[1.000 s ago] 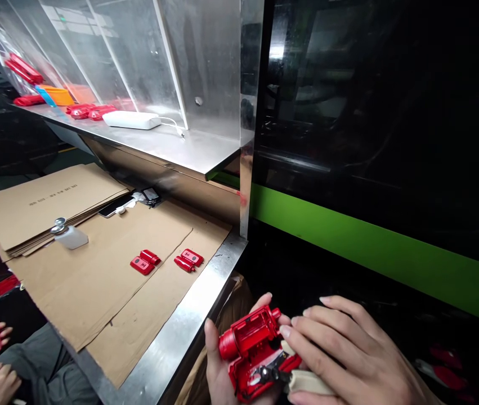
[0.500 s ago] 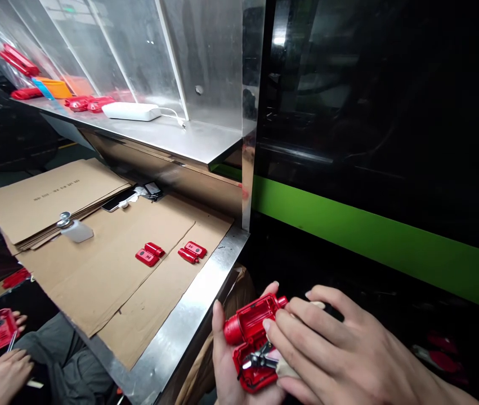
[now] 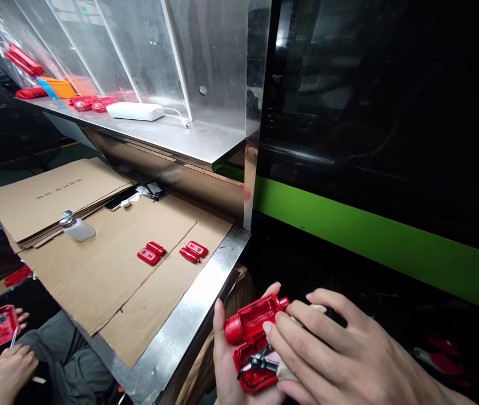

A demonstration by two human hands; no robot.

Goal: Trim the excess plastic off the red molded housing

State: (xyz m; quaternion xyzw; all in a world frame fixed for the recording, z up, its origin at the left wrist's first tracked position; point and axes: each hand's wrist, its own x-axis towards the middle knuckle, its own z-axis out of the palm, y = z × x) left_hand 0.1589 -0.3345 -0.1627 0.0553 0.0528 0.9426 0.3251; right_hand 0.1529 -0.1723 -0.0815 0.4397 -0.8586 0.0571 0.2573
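Note:
At the lower right, my left hand (image 3: 223, 363) cups a red plastic housing (image 3: 255, 320) from below, its hollow inner side facing up. One half of the piece is a trough with a ribbed round end; the other is a shallower shell. My right hand (image 3: 332, 343) is closed around small cutting pliers (image 3: 282, 372) with pale handles. The metal jaws lie over the lower shell, and I cannot see whether they bite on anything. Right fingertips also rest against the housing's near side. Much of the handles is hidden under the fingers.
Two red housings (image 3: 151, 253) (image 3: 193, 251) lie on the cardboard-covered table (image 3: 108, 281), with a pump bottle (image 3: 77, 228) and cardboard stack (image 3: 53, 194) further left. A metal shelf (image 3: 205, 140) carries a white power strip (image 3: 135, 111). At lower left, a co-worker's hands (image 3: 5, 374) hold another red part.
The plier jaws have shifted and turned slightly over the lower shell. My left hand keeps the housing in nearly the same place. The whole view has drifted a little.

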